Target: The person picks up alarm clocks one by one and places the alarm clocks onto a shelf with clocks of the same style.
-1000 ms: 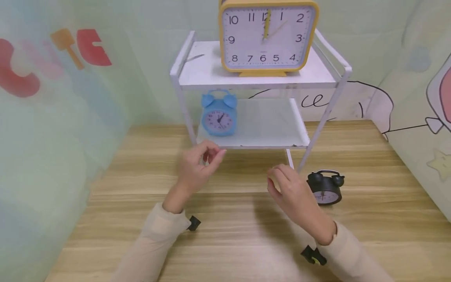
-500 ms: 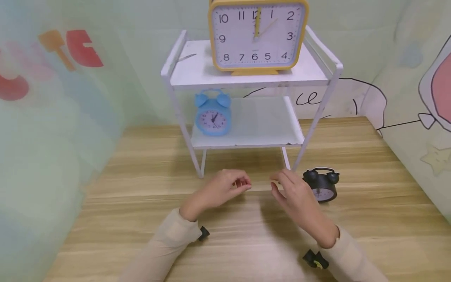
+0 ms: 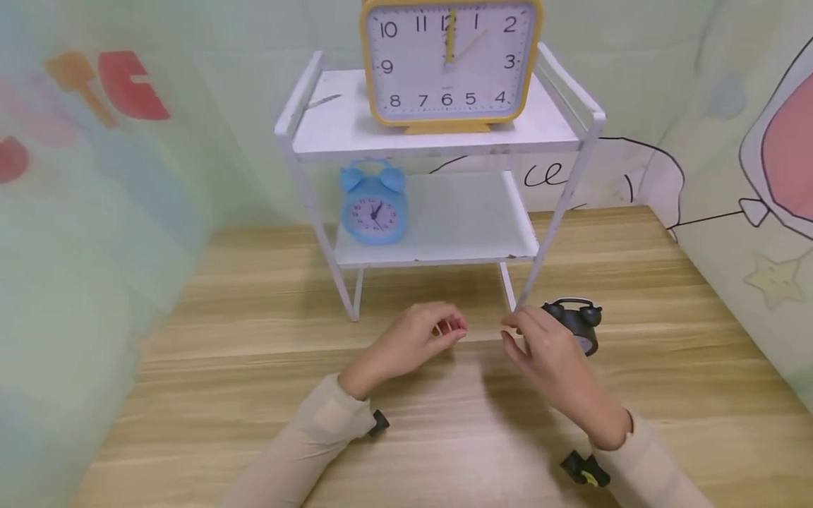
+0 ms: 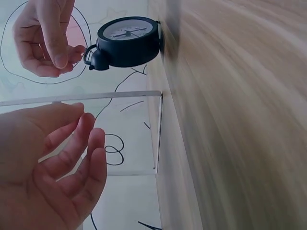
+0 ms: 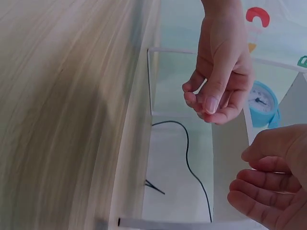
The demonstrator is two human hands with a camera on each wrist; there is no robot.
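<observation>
My left hand hovers over the table in front of the white rack, its fingers loosely curled around nothing. Facing it, a short gap away, is my right hand, also loosely bent and holding nothing. Just behind the right hand a black twin-bell alarm clock stands on the table, partly hidden by that hand in the head view. In the left wrist view the black clock shows whole, apart from the fingers. On the rack's lower shelf, at the left, sits a blue twin-bell alarm clock.
A large yellow-framed clock stands on the top shelf of the white two-tier rack. The rack stands at the back of the wooden table. Printed cloth walls close in both sides and the back.
My left hand has come down and right, from beside the lower shelf to near the right hand. The right hand stays near the black clock. The head view has shifted slightly right.
</observation>
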